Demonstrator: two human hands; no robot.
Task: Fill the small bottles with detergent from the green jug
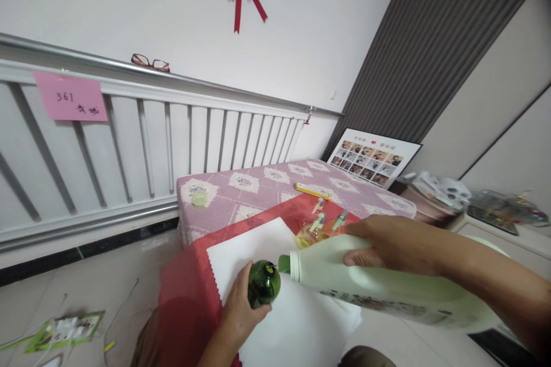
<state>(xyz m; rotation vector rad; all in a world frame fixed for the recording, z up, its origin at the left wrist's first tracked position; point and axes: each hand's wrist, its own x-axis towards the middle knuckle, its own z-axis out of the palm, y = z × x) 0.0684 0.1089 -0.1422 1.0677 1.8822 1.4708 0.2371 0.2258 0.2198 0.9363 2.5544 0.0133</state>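
My left hand point(239, 312) is wrapped round a small dark green bottle point(263, 282) that stands upright on a white cloth point(297, 321). My right hand point(387, 243) grips a large pale green jug point(387, 284) tipped on its side, its open spout right at the small bottle's mouth. Liquid between the two cannot be made out. The white cloth lies over a red cloth point(185, 292) at the near end of a low table.
Behind the jug stand several small pump bottles point(321, 223). A pink patterned tablecloth point(258, 183) carries a yellow flat object point(312, 190) and a small green cap point(200, 199). A white radiator point(150, 143) lines the wall with glasses point(150, 62) on top. A framed photo collage point(372, 157) leans at right.
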